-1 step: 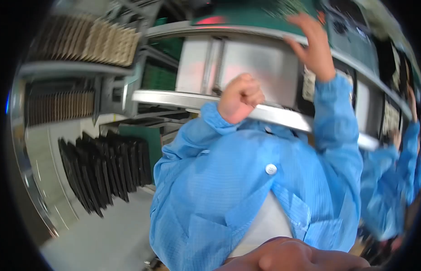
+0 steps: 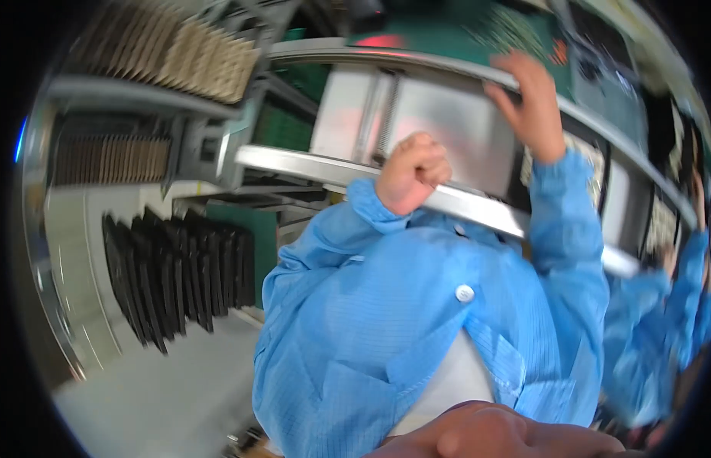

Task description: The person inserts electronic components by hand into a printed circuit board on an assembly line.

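My left hand (image 2: 413, 174) is closed in a fist above the near metal rail (image 2: 294, 162), in front of my chest. Whatever its curled fingers hold, if anything, is hidden. Further out to the right, my right hand (image 2: 533, 107) reaches over the far rail (image 2: 439, 62) with fingers apart and slightly blurred; nothing shows in it. Just past its fingertips, a loose bundle of thin, pale, wire-like pieces (image 2: 516, 34) lies on a green surface (image 2: 439, 34). Between the rails, a shiny flat metal plate (image 2: 447, 114) lies beyond my left hand.
A black frame with a cream insert (image 2: 586, 164) sits between the rails beside my right forearm. Shelves at left hold rows of upright cream and brown slabs (image 2: 206, 61). Black panels (image 2: 180, 267) stand below them. Another person's blue sleeve (image 2: 638, 359) is at right.
My right hand has drawn back slightly toward me, nearer the far rail. The left fist stays much the same. The whole view has shifted a little.
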`<act>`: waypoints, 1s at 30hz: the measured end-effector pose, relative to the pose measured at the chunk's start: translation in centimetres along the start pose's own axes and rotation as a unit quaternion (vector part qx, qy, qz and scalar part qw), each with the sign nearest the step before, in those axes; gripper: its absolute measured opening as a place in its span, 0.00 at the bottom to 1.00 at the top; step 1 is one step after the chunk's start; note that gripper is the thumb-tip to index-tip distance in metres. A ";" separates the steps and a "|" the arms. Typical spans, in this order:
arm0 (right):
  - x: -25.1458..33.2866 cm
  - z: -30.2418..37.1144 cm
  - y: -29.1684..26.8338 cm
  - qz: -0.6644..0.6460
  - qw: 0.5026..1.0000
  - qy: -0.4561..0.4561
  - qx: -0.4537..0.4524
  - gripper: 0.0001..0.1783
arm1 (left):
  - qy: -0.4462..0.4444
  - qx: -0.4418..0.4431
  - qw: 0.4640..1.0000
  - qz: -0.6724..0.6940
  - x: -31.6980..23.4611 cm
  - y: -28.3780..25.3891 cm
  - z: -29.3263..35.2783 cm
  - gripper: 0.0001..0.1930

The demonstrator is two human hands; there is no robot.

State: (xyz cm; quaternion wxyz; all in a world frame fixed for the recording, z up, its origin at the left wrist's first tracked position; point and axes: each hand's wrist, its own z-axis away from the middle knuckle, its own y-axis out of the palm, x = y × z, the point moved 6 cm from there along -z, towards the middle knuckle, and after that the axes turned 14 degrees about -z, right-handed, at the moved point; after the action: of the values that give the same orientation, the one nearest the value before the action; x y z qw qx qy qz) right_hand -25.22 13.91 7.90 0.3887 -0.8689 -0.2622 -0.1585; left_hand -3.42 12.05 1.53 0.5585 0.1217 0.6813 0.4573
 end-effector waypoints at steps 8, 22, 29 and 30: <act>9.8 7.7 10.5 -0.120 0.963 -0.082 0.227 0.14 | 0.332 -0.416 0.483 -0.695 -19.9 -3.6 16.0 0.13; 9.2 7.7 10.9 -0.144 0.966 -0.069 0.203 0.08 | 0.036 -0.571 -0.126 -0.810 -33.3 1.2 46.2 0.32; 10.0 6.6 8.0 -0.173 0.974 0.001 0.147 0.11 | 0.158 -0.437 -0.026 -0.885 -22.7 10.8 25.4 0.08; 10.1 6.5 7.1 -0.208 0.971 0.033 0.116 0.13 | 0.171 -0.467 0.198 -0.844 -22.5 9.4 23.2 0.03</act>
State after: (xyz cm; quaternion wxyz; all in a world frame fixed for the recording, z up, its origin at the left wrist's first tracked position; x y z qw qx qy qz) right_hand -12.49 18.26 4.33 0.4540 -0.7384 -0.4408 -0.2331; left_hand 21.31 13.34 24.25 0.4369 -0.8906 0.1194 -0.0419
